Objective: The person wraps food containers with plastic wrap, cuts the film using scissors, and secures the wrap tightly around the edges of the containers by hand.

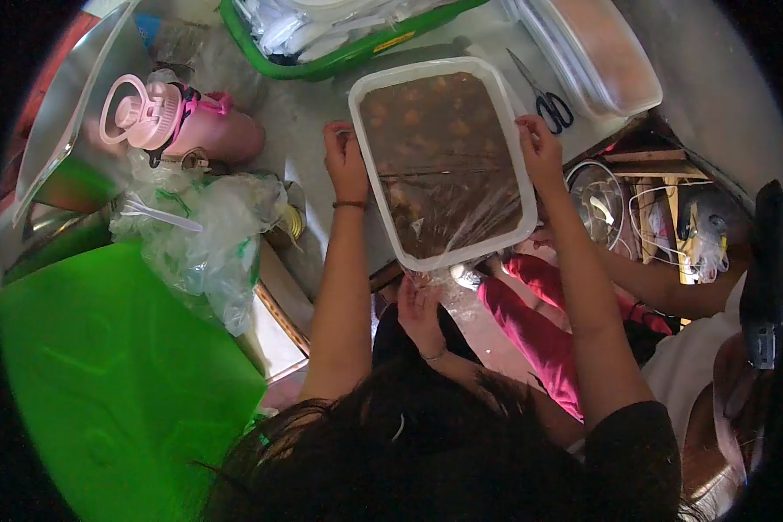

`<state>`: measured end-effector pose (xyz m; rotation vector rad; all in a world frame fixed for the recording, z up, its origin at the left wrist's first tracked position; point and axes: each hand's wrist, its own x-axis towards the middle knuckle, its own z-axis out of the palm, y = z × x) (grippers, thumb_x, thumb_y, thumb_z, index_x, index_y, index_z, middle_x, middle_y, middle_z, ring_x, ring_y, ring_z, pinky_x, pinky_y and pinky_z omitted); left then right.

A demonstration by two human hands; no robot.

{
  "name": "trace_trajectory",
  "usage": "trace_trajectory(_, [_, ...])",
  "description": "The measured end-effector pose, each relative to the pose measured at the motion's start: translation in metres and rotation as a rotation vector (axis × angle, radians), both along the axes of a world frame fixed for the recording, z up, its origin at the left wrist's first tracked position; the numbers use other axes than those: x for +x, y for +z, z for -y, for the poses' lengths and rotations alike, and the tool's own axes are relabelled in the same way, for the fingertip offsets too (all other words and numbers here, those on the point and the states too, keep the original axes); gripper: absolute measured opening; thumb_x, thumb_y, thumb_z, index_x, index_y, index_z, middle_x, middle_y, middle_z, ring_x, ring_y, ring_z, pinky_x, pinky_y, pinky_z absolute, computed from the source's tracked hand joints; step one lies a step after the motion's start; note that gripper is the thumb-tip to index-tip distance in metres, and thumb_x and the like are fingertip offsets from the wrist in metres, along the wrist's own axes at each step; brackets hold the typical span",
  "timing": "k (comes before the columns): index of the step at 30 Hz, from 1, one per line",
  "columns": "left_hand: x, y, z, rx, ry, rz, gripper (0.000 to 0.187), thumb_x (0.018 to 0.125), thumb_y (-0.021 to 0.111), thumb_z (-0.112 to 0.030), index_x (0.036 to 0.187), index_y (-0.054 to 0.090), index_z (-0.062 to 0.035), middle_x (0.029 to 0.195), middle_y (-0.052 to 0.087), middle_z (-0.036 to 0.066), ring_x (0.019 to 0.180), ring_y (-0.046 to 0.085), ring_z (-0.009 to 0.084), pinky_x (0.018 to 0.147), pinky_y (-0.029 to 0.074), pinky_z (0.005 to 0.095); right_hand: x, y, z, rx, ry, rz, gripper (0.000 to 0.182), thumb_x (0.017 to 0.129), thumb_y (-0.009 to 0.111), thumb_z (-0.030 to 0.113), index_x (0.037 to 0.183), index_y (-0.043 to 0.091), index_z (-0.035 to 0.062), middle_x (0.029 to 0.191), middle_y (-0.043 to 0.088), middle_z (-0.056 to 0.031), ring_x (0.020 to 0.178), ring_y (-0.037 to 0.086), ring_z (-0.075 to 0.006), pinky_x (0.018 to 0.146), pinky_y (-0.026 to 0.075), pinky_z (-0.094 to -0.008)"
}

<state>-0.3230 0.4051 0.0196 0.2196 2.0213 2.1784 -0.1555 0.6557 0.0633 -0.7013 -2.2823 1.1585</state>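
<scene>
A white rectangular tub (529, 228) holds brown food with lighter lumps. Clear plastic wrap (448, 228) lies over it, creased towards the near edge. At the tub's left side, my left hand (346, 165) has its fingers pinched together, seemingly on the wrap's edge. My right hand (541, 157) pinches likewise beside the upper right rim; the thin film at both fingertips is hard to make out. Another person's hand (419, 309) touches the gathered wrap below the near rim. A second hand of that person (544, 237) is partly hidden at the tub's lower right.
Black-handled scissors (552, 109) lie right of the tub, near stacked clear containers (596, 56). Behind is a green basket (322, 68) of white packets. Leftward are a pink bottle (222, 130), plastic bags (222, 226), a white fork (161, 213) and a green plastic surface (113, 365).
</scene>
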Motion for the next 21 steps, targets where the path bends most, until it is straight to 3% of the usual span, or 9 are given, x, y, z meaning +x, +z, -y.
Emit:
trace_trajectory(2, [-0.003, -0.005, 0.002, -0.003, -0.047, -0.001, 0.013, 0.086, 0.047, -0.008, 0.099, 0.046, -0.0063, 0.076, 0.055, 0.004, 0.068, 0.05, 0.0102, 0.063, 0.041, 0.0246, 0.001, 0.002, 0.003, 0.012, -0.02, -0.014, 0.014, 0.087, 0.051, 0.011, 0.099, 0.055, 0.0044, 0.083, 0.061, -0.0082, 0.07, 0.058, -0.0115, 0.064, 0.046, -0.0267])
trace_trajectory(10, [-0.002, 0.006, 0.005, -0.071, -0.09, -0.167, 0.011, 0.085, 0.049, -0.005, 0.096, 0.05, -0.0042, 0.083, 0.054, 0.002, 0.075, 0.051, 0.0107, 0.069, 0.042, 0.0237, -0.001, 0.0, -0.001, -0.099, -0.035, -0.03, 0.014, 0.085, 0.052, 0.01, 0.097, 0.056, 0.0042, 0.084, 0.063, -0.0097, 0.074, 0.059, -0.0123, 0.067, 0.046, -0.0262])
trace_trajectory(13, [-0.006, 0.012, 0.014, -0.166, -0.156, -0.022, 0.014, 0.084, 0.052, -0.006, 0.097, 0.053, -0.0034, 0.083, 0.054, 0.001, 0.075, 0.051, 0.0096, 0.069, 0.042, 0.0234, -0.003, -0.003, -0.012, -0.089, -0.011, 0.043, 0.014, 0.083, 0.055, 0.01, 0.095, 0.057, 0.0044, 0.083, 0.063, -0.0102, 0.074, 0.06, -0.0127, 0.067, 0.046, -0.0258])
trace_trajectory(17, [-0.018, 0.005, 0.019, -0.01, -0.211, 0.166, 0.019, 0.084, 0.055, -0.016, 0.099, 0.055, -0.0041, 0.081, 0.055, 0.0, 0.074, 0.05, 0.0083, 0.067, 0.041, 0.0225, -0.004, 0.014, -0.014, -0.136, -0.001, 0.222, 0.013, 0.08, 0.058, 0.01, 0.091, 0.061, 0.0043, 0.082, 0.063, -0.0102, 0.073, 0.06, -0.0148, 0.066, 0.046, -0.0265])
trace_trajectory(19, [-0.021, 0.009, 0.02, 0.034, -0.265, 0.327, 0.023, 0.085, 0.055, -0.022, 0.098, 0.055, -0.0037, 0.079, 0.054, -0.001, 0.073, 0.049, 0.0082, 0.065, 0.04, 0.022, -0.004, 0.021, -0.013, 0.091, -0.003, 0.228, 0.013, 0.078, 0.059, 0.01, 0.089, 0.063, 0.0043, 0.081, 0.063, -0.0107, 0.071, 0.06, -0.0168, 0.065, 0.046, -0.0275])
trace_trajectory(21, [-0.014, 0.015, 0.016, -0.128, -0.261, 0.251, 0.027, 0.087, 0.053, -0.028, 0.098, 0.055, -0.0029, 0.079, 0.054, 0.0, 0.073, 0.048, 0.0076, 0.063, 0.038, 0.0212, -0.005, 0.024, -0.012, 0.195, 0.007, 0.212, 0.013, 0.077, 0.06, 0.009, 0.089, 0.065, 0.0044, 0.082, 0.063, -0.0114, 0.071, 0.06, -0.0191, 0.065, 0.046, -0.0284])
